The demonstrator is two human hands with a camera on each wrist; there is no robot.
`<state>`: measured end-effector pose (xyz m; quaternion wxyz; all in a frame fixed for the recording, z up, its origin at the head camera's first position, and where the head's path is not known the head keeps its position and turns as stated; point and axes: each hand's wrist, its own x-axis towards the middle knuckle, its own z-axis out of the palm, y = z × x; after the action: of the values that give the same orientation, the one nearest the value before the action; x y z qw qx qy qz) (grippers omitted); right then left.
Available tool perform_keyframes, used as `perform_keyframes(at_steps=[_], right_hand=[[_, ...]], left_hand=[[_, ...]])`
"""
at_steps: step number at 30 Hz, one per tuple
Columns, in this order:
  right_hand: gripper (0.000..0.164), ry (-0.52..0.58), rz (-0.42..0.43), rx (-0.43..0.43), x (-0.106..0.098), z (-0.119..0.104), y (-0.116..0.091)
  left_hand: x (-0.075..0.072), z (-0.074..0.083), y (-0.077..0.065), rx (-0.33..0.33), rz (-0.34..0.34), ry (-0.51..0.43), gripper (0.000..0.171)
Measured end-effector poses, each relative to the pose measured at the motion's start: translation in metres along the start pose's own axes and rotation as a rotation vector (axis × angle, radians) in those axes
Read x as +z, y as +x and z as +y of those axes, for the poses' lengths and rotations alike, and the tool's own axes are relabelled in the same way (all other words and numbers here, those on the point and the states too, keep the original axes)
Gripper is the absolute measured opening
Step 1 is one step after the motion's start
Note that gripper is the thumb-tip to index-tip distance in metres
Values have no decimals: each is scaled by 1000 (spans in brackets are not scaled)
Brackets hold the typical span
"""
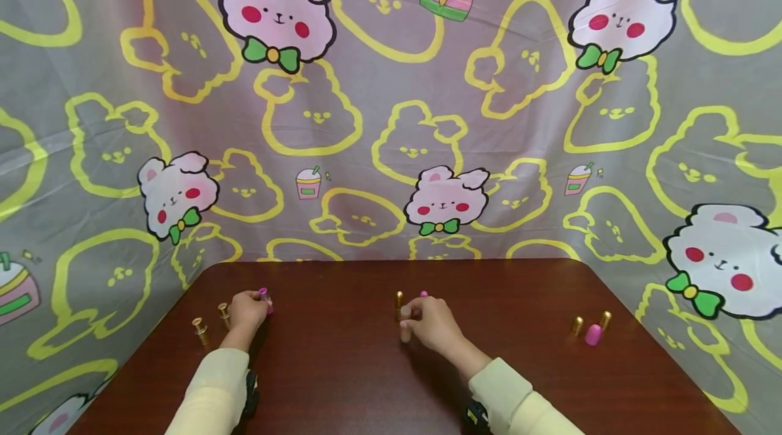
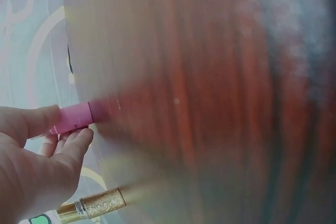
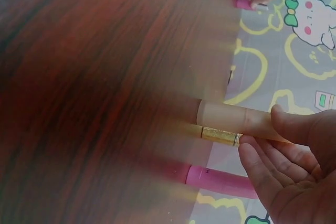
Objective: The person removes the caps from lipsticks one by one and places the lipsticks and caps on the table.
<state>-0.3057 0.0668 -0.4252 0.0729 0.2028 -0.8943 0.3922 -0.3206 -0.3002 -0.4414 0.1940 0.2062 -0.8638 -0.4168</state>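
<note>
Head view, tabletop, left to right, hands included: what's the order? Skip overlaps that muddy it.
Leftmost gold tube, second gold tube, left hand, pink tube, beige tube, right hand, short gold piece, round-topped pink piece, rightmost gold piece.

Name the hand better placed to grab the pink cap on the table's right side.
Probably the right hand: it's nearer the pink cap, though it holds a beige tube. The left hand is farther away, pinching a pink tube.

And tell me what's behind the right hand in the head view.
A pink tube pokes its tip up behind the right hand, which covers its lower part; anything else directly behind the hand cannot be seen.
</note>
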Motion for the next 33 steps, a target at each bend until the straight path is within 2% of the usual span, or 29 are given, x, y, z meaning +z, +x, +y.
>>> perform_keyframes(at_steps=[10,18,21,26,33], right_hand=[[11,35,-23,17,-1,2,-9],[9,55,12,-34,-10,-3,-7],[8,71,12,-45,-14,-6,-8],[5,117,-6,-51,-27,-10,-8],[7,139,28,-75,-42,-12,-6]], left_hand=[[3,-6,-1,11,-5,-21,20],[2,-6,0,5,-32,-70,25],[0,-6,0,17,-22,-52,31],[-2,-1,0,34,-24,-39,43],[-4,9,1,41,-4,-75,52]])
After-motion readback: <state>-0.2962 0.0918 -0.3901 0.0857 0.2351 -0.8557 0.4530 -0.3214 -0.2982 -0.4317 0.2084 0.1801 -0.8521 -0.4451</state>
